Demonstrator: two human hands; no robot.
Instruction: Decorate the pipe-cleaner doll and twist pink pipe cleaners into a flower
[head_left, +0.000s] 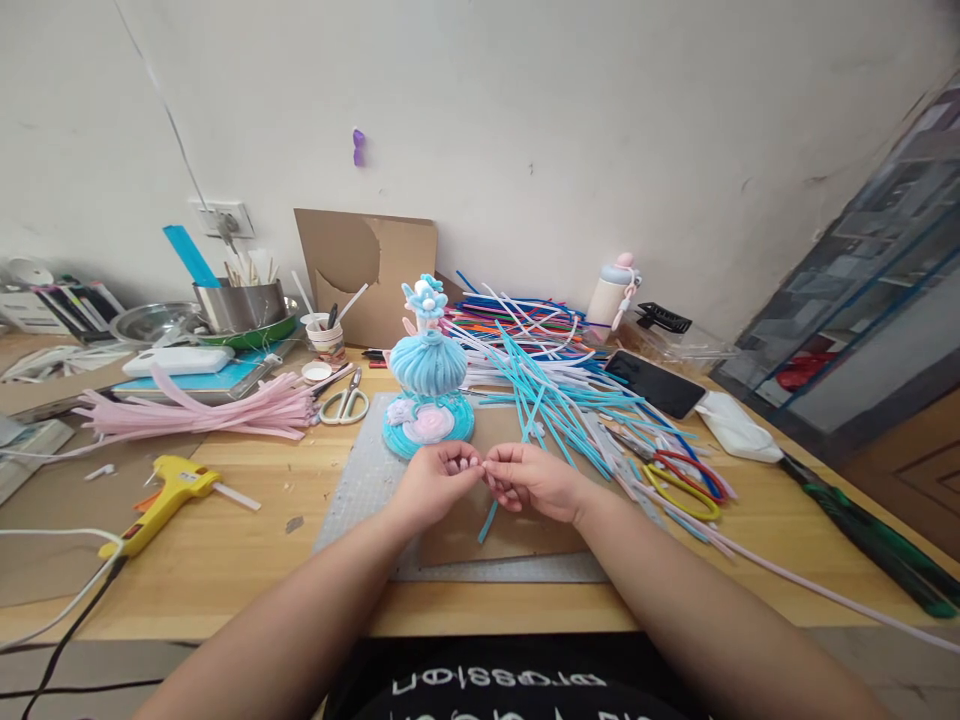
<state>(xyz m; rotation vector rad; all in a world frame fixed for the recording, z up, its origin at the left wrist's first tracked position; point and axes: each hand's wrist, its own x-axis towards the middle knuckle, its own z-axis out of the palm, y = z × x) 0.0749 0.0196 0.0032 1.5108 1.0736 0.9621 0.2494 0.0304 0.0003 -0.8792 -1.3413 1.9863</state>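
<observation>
My left hand (442, 485) and my right hand (536, 483) meet fingertip to fingertip over a brown cardboard sheet (517, 545). Both are closed in a pinch; whatever sits between the fingers is too small or hidden to name. A blue pipe cleaner (487, 522) shows below my right hand; I cannot tell whether it is held or lies on the cardboard. Just beyond my left hand stands a blue and pink pipe-cleaner figure (427, 365), with a pleated skirt-like part, a flower on top and a round coiled base.
Loose pipe cleaners (555, 400) spread behind and to the right, with yellow-handled pliers (682, 490) among them. On the left lie a yellow glue gun (169, 495), pink pipe cleaners (202, 405) and scissors (345, 400). A grey cutting mat (352, 510) lies under the cardboard. A phone (655, 383) rests at right.
</observation>
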